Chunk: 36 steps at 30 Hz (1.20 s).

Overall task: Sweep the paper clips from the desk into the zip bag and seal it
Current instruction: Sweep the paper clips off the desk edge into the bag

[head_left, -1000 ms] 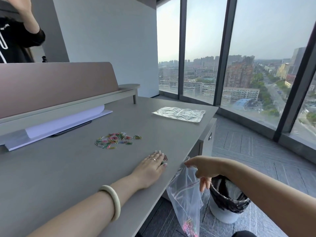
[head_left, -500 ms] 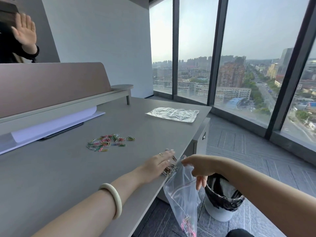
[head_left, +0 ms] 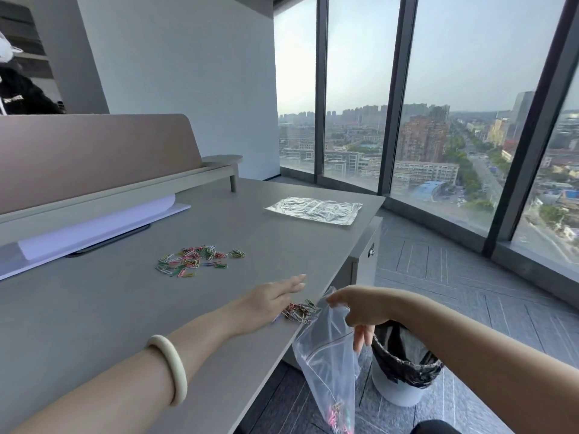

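Note:
A loose heap of coloured paper clips (head_left: pixel 195 260) lies mid-desk. A smaller bunch of clips (head_left: pixel 297 311) sits right at the desk's right edge. My left hand (head_left: pixel 272 296) lies flat and open just behind that bunch, fingers stretched out. My right hand (head_left: pixel 357 308) pinches the rim of a clear zip bag (head_left: pixel 326 364), which hangs below the desk edge with its mouth beside the small bunch. Some clips (head_left: pixel 338 416) rest at the bag's bottom.
A second flat clear bag (head_left: pixel 313 209) lies at the far right of the grey desk (head_left: pixel 94 324). A lined waste bin (head_left: pixel 404 368) stands on the floor under my right arm. White sheets (head_left: pixel 94 228) sit beneath the partition shelf. Another person (head_left: pixel 18 89) is behind the partition.
My left hand slid a small bunch of clips to the desk's right edge, then lifted back slightly, uncovering them. The bag stays held at the edge.

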### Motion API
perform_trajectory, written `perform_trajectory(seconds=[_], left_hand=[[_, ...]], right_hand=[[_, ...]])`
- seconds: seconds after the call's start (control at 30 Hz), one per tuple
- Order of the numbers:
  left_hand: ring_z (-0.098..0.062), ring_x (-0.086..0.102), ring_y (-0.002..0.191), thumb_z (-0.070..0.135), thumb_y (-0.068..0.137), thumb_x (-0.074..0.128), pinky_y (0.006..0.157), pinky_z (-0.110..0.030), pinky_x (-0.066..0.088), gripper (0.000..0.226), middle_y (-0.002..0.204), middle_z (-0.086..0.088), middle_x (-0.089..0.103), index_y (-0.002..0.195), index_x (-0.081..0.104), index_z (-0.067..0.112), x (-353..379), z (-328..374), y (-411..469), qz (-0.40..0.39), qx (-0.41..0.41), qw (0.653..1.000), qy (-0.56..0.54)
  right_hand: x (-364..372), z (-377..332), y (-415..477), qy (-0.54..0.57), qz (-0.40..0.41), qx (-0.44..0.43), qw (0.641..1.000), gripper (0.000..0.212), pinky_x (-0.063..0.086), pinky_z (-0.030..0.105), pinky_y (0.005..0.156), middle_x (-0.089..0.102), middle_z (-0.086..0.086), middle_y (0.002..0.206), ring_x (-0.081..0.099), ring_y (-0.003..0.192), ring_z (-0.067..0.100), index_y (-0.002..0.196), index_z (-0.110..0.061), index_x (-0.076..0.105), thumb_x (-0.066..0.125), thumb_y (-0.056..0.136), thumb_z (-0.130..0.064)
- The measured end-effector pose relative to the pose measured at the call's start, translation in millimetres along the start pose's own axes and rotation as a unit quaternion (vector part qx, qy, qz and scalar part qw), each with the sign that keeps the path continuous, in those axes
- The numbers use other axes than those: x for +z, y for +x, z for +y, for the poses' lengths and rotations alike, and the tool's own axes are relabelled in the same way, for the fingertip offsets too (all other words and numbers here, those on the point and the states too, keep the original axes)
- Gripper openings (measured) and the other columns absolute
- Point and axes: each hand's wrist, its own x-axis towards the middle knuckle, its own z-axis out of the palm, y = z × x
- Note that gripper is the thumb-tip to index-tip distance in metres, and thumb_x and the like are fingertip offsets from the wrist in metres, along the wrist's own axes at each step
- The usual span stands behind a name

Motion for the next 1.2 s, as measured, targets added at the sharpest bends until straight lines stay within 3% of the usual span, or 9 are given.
perform_trajectory(seconds=[0.1, 0.2, 0.43, 0.6, 0.67, 0.8, 1.03, 1.1, 1.2], left_hand=[[-0.007, 0.0, 0.145, 0.024, 0.1, 0.027, 0.109, -0.012, -0.003, 0.054, 0.159, 0.0, 0.0, 0.148, 0.003, 0.014, 7, -8, -14, -0.045, -0.026, 0.991, 0.127], [-0.008, -0.01, 0.145, 0.03, 0.1, 0.023, 0.115, -0.022, -0.007, 0.058, 0.158, -0.002, -0.012, 0.147, -0.007, 0.014, 23, -10, -18, -0.065, -0.045, 0.976, 0.202], [-0.003, -0.006, 0.144, 0.024, 0.099, 0.027, 0.11, -0.014, -0.007, 0.058, 0.158, 0.004, -0.007, 0.148, -0.003, 0.018, 37, 8, -1, -0.061, 0.002, 0.988, 0.138], [0.006, 0.003, 0.136, 0.012, 0.098, 0.028, 0.108, -0.009, -0.001, 0.055, 0.158, 0.005, 0.002, 0.148, 0.005, 0.017, 29, 17, 3, -0.04, -0.01, 0.999, -0.02], [0.009, 0.004, 0.131, 0.012, 0.098, 0.026, 0.103, -0.005, -0.001, 0.054, 0.157, 0.007, 0.004, 0.148, 0.006, 0.017, 17, 15, -1, -0.024, -0.009, 1.0, -0.005], [-0.001, 0.001, 0.143, 0.011, 0.098, 0.026, 0.106, -0.009, -0.004, 0.053, 0.159, 0.001, 0.001, 0.148, 0.007, 0.014, 4, 1, -15, -0.04, -0.016, 0.995, 0.093], [-0.01, -0.008, 0.146, 0.025, 0.099, 0.021, 0.111, -0.018, -0.009, 0.053, 0.159, -0.004, -0.007, 0.148, 0.002, 0.013, 35, 0, -28, -0.036, -0.022, 0.964, 0.264], [-0.011, -0.009, 0.146, 0.026, 0.099, 0.021, 0.114, -0.021, -0.008, 0.053, 0.159, -0.004, -0.008, 0.148, 0.003, 0.013, 44, 6, -18, -0.038, -0.024, 0.962, 0.27], [-0.012, -0.008, 0.146, 0.028, 0.099, 0.021, 0.117, -0.025, -0.006, 0.051, 0.159, -0.003, -0.007, 0.148, 0.01, 0.016, 49, 16, -5, -0.052, -0.009, 0.965, 0.257]], right_hand=[[0, 3, 5, 0.004, 0.002, 0.001, 1.0, 0.071, 0.052, 0.019, 0.038, 0.005, 0.017, 0.159, 0.069, 0.049, 0.013, 0.152, -0.011, 0.013, 0.029, 0.09, 0.019], [-1, 7, 13, 0.007, -0.007, 0.003, 1.0, 0.067, 0.053, 0.023, 0.04, 0.004, 0.022, 0.157, 0.07, 0.058, 0.025, 0.151, -0.011, 0.013, 0.026, 0.092, 0.016], [-4, 8, 11, 0.013, -0.015, 0.008, 1.0, 0.069, 0.052, 0.022, 0.04, 0.002, 0.027, 0.156, 0.07, 0.056, 0.022, 0.152, -0.011, 0.011, 0.025, 0.091, 0.017], [-4, 6, 7, -0.003, -0.003, 0.011, 1.0, 0.07, 0.052, 0.023, 0.039, 0.01, 0.028, 0.155, 0.07, 0.061, 0.029, 0.152, -0.01, 0.01, 0.025, 0.09, 0.019], [-4, 7, 5, -0.011, 0.0, 0.015, 1.0, 0.069, 0.053, 0.024, 0.042, 0.007, 0.026, 0.156, 0.069, 0.073, 0.038, 0.152, -0.009, 0.009, 0.025, 0.09, 0.019], [-5, 7, 3, -0.005, 0.01, 0.004, 1.0, 0.073, 0.05, 0.018, 0.037, 0.001, 0.02, 0.158, 0.065, 0.04, 0.011, 0.152, -0.009, 0.01, 0.027, 0.088, 0.021], [-5, 3, -3, 0.011, 0.005, 0.005, 1.0, 0.07, 0.05, 0.017, 0.036, 0.003, 0.021, 0.158, 0.063, 0.036, 0.009, 0.151, -0.005, 0.009, 0.027, 0.089, 0.021], [-5, 6, 4, 0.017, -0.004, 0.005, 1.0, 0.068, 0.051, 0.02, 0.036, 0.016, 0.024, 0.154, 0.067, 0.043, 0.015, 0.151, -0.007, 0.009, 0.026, 0.091, 0.019], [-4, 9, 10, 0.067, -0.03, 0.03, 0.997, 0.061, 0.052, 0.025, 0.037, 0.045, 0.017, 0.13, 0.07, 0.058, 0.033, 0.152, -0.012, 0.011, 0.021, 0.096, 0.01]])
